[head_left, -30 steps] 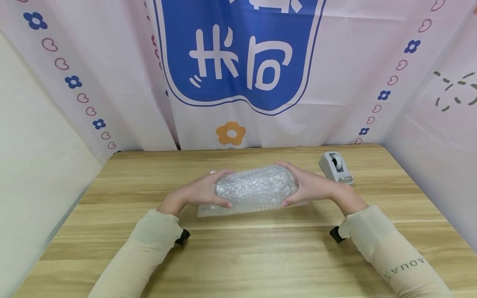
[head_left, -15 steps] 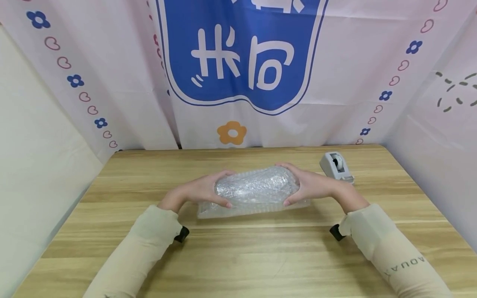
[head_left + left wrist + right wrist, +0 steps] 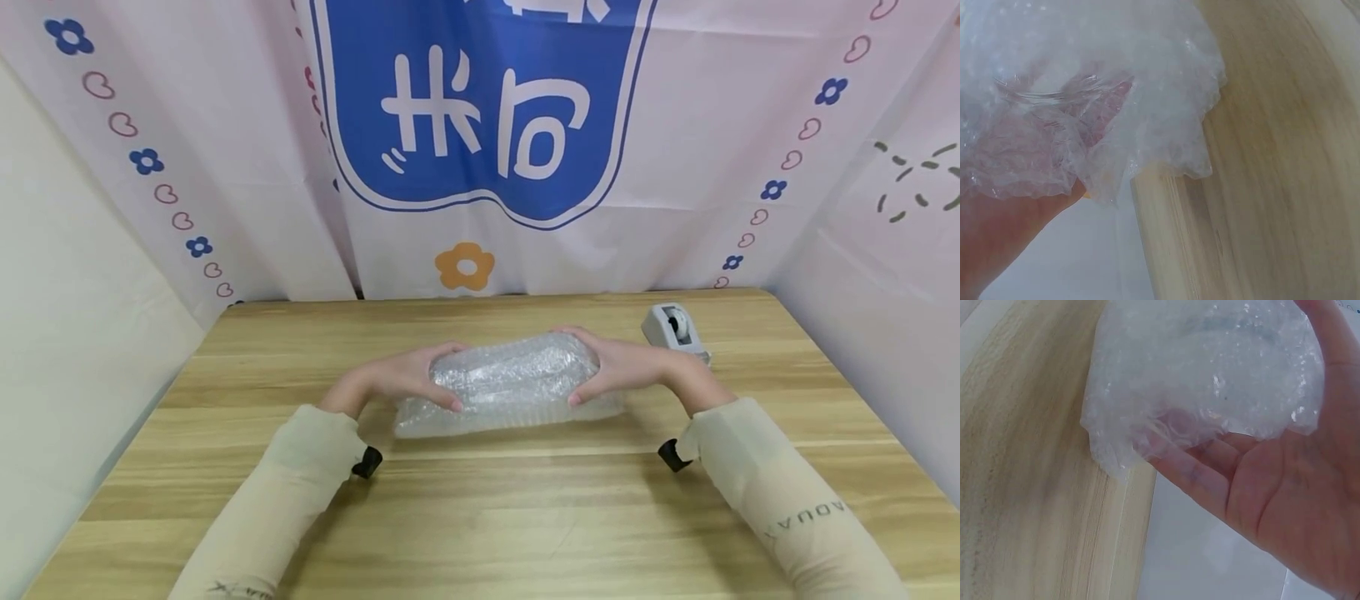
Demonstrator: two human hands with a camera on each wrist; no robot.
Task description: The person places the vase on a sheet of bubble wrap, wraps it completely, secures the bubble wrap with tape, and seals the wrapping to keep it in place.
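A long bundle in clear bubble wrap lies crosswise over the middle of the table, a loose flap along its near side. My left hand grips its left end, thumb on the near side and fingers over the far side. At the opposite end, my right hand holds it the same way. The left wrist view shows crumpled wrap covering most of the left fingers. In the right wrist view, fingers curl beneath the open-looking end of the wrap. Whatever is inside is hidden by the plastic.
A grey tape dispenser stands at the back right of the wooden table, just beyond the right hand. Behind the table's far edge hangs a printed cloth, and pale walls close in both sides.
Both hands keep their grip on the bundle's ends. The bundle has turned slightly, and a lengthwise fold now shows on its near face. The tape dispenser stays put.
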